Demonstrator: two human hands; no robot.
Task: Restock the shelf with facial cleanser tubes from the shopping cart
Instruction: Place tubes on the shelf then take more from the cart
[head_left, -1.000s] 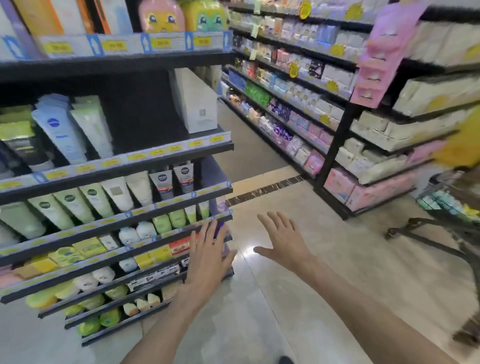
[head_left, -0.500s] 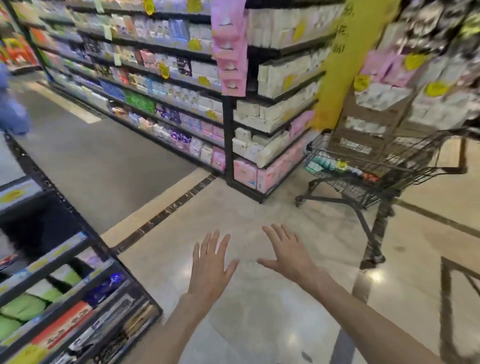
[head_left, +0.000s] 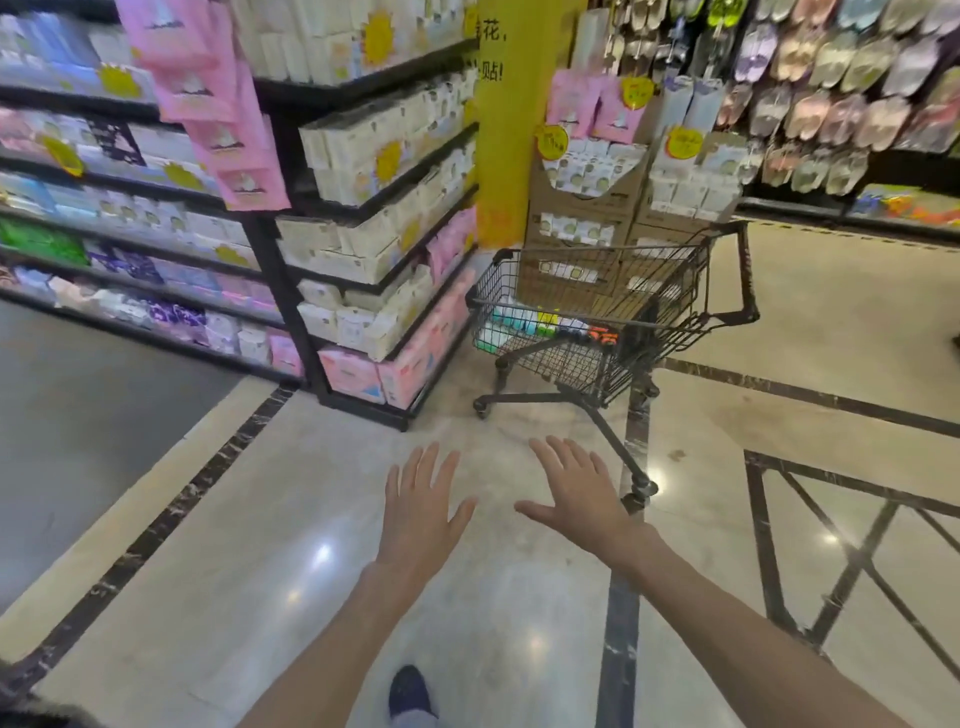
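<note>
A black wire shopping cart (head_left: 696, 291) stands ahead on the tiled floor, its handle toward the right. Several tubes and small packs (head_left: 524, 323), pale green, blue, yellow and orange, lie in its basket. My left hand (head_left: 422, 506) and my right hand (head_left: 574, 493) are stretched out in front of me, palms down, fingers spread, holding nothing. Both are well short of the cart. The cleanser shelf is out of view.
A black shelf unit (head_left: 363, 260) with white and pink packs stands left of the cart. Stacked cardboard display boxes (head_left: 613, 197) and a yellow pillar (head_left: 511, 119) are behind it. Hanging slippers (head_left: 841, 78) fill the right wall. My dark shoe (head_left: 410, 693) is on the floor.
My view has swung right, away from the cleanser shelf, and the cart is now centred and nearer. Both hands stay open and outstretched.
</note>
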